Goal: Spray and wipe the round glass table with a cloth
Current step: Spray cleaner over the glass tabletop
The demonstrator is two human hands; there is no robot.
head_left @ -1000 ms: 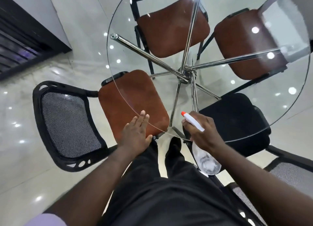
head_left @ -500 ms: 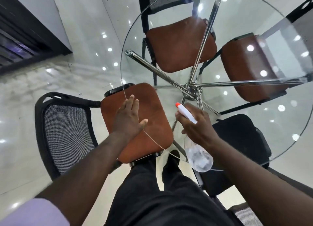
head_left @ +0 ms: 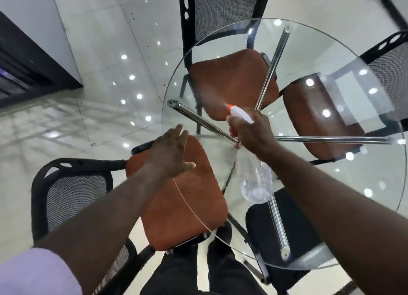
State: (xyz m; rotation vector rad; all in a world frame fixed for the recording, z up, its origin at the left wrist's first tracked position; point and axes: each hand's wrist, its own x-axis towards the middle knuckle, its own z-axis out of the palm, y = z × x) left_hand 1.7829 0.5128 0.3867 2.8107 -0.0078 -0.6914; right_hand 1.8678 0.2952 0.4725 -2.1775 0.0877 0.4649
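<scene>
Right hand [head_left: 251, 129] has lifted spray bottle [head_left: 254, 177] toward frame centre; mist now fans upper left over round glass table [head_left: 331, 58]. Left hand [head_left: 170, 153] flat, fingers spread, lower-left rim. Spraying begun; wiping remains, no cloth visible.

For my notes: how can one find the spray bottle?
Find the round glass table. Above its middle, the right hand grips the spray bottle. It alone is clear plastic with a white head and orange nozzle.

Both bare arms reach forward, the left hand [head_left: 171, 152] flat at the near left with fingers [head_left: 176, 133] straight and thumb spread, the right hand [head_left: 251, 131] farther right, curled round a spray bottle [head_left: 254, 182].
</scene>
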